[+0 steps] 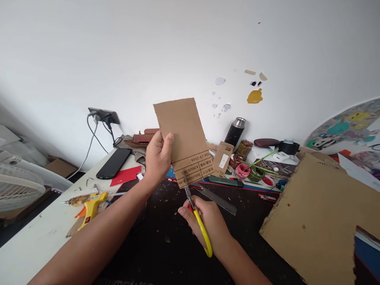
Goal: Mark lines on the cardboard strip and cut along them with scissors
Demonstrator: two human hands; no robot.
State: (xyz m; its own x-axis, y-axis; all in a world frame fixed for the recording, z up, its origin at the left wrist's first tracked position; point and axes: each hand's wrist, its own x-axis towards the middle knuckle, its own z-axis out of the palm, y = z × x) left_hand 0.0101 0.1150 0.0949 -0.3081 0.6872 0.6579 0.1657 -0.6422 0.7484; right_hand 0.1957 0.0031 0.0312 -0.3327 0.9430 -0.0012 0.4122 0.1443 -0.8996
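Note:
My left hand (158, 154) grips a piece of cardboard (182, 126) by its left edge, thumb on the near face. The cardboard is held up off the desk, tilted, with black printed text and table lines along its lower part. My right hand (209, 223) is closed around a pair of scissors (203, 233) with yellow and red handles. The scissor blades point upward and meet the cardboard's lower edge, overlapping the printed area. How far the blades have cut in I cannot tell.
A metal ruler (218, 200) and a green utility knife (224, 181) lie behind my right hand. Large cardboard (323, 213) covers the right side. Paint jars (242, 171) and a thermos (235, 132) stand at the back. Left are a yellow glue gun (93, 206) and a phone (114, 163).

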